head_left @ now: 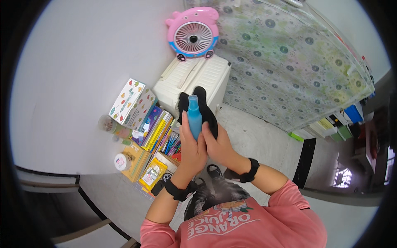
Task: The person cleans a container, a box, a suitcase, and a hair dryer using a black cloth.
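A light-blue spray bottle [194, 122] with a clear blue cap stands upright in front of me. My left hand [191, 151] is wrapped round its lower part, fingers along its left side. Behind the bottle is a soft black item [201, 96] with two long rounded parts; its kind I cannot make out. My right hand [221, 144] is closed on the right side of this black item, its thumb beside the bottle. Both hands are close together, the heels of the palms nearly touching. The bottle hides part of the black item.
Beyond my hands stands a white suitcase [215, 68] with a pink cartoon-shaped fan [193, 25] on top. To the left are a patterned box [128, 103], books [155, 128], pens [171, 142], a white tub [122, 161] and a yellow packet [153, 172]. A patterned cloth cover [285, 62] hangs at right.
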`<state>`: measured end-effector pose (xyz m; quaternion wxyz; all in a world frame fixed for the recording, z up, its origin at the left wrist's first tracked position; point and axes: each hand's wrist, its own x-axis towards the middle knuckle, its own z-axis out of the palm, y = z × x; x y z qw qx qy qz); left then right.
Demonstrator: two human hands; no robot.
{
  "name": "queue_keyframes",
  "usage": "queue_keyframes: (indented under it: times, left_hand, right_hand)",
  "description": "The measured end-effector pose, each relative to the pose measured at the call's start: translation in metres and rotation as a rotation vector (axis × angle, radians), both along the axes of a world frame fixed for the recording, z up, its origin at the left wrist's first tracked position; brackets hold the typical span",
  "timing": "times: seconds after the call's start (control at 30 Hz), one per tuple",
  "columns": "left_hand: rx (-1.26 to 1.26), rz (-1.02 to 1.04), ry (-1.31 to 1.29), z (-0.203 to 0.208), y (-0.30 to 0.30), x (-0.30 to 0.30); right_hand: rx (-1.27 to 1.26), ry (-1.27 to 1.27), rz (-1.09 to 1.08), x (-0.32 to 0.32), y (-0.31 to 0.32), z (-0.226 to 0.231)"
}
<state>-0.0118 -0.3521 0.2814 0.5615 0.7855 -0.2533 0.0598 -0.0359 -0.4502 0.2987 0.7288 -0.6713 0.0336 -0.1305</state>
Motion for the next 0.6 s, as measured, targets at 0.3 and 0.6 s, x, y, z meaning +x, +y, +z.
queue_keyframes:
  times: [0.3, 0.6]
  left_hand:
    - [0.024, 0.084, -0.033, -0.006, 0.024, -0.004]
    - [0.216, 0.186, -0.073, -0.006, 0.053, -0.005]
  right_hand:
    - [-0.053, 0.12, 0.236, 0.022, 0.01, 0.009]
    - [-0.117, 0.115, 0.252, 0.023, 0.038, 0.002]
